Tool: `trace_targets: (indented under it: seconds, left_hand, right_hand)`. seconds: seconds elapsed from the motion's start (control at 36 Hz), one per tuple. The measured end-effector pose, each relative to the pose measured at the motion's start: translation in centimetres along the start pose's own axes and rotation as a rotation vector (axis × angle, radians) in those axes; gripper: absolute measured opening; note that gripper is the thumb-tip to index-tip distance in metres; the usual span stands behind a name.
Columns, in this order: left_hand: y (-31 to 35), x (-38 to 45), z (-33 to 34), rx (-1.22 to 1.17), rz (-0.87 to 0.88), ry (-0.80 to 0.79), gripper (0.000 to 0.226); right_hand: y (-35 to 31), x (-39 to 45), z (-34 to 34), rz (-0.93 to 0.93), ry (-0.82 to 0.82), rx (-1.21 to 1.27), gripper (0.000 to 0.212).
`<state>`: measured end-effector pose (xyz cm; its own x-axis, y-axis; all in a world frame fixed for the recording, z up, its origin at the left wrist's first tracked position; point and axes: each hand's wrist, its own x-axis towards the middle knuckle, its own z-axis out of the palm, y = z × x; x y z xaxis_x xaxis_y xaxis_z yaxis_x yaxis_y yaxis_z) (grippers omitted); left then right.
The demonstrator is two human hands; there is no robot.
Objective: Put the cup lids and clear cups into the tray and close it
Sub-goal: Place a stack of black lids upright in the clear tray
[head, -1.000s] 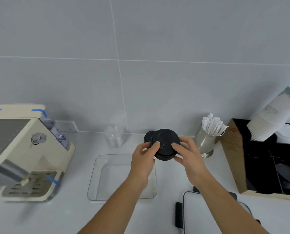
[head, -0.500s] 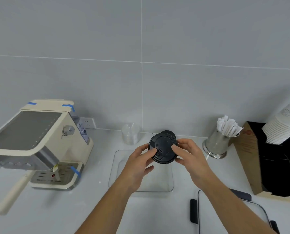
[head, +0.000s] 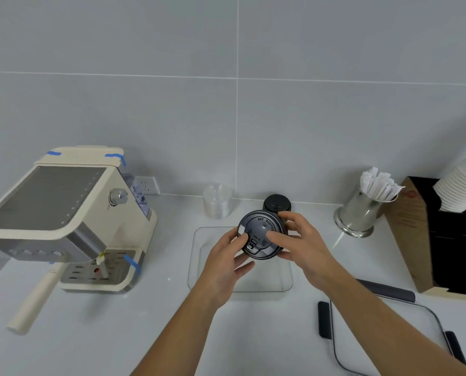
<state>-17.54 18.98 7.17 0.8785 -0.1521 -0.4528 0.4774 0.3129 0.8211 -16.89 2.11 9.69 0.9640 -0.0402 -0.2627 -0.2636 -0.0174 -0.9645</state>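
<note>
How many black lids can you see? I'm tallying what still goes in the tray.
2: one lid held in both hands above the clear tray, another behind it on the counter. Either may be a stack hiding more.

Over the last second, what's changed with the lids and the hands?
Both hands, left and right, keep the black lid, now held above the clear tray and away from the other lid on the counter. The clear cups stay by the wall.

Matt black plastic lid (head: 261, 234), clear glossy tray (head: 286, 278), shiny metal holder (head: 358, 213).
</note>
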Motion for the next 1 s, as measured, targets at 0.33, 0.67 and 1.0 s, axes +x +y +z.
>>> trace_targets:
  seconds: [0.33,0.67,1.0]
  left_hand:
    - [-0.6,1.7,-0.6,-0.002,-0.082,0.024,0.027]
    - [0.7,4.7,-4.1,0.104,-0.145,-0.283,0.075]
    - [0.1,5.0,-3.1,0.092,0.008,-0.130,0.060]
  right_hand:
    - [2.2,1.1,1.3,-0.091,0.094,-0.333,0.059]
    - [1.7,2.0,-0.3,0.004,-0.142,-0.291,0.047]
    - [1.4,2.8,0.0,-0.007,-0.050,-0.384,0.047]
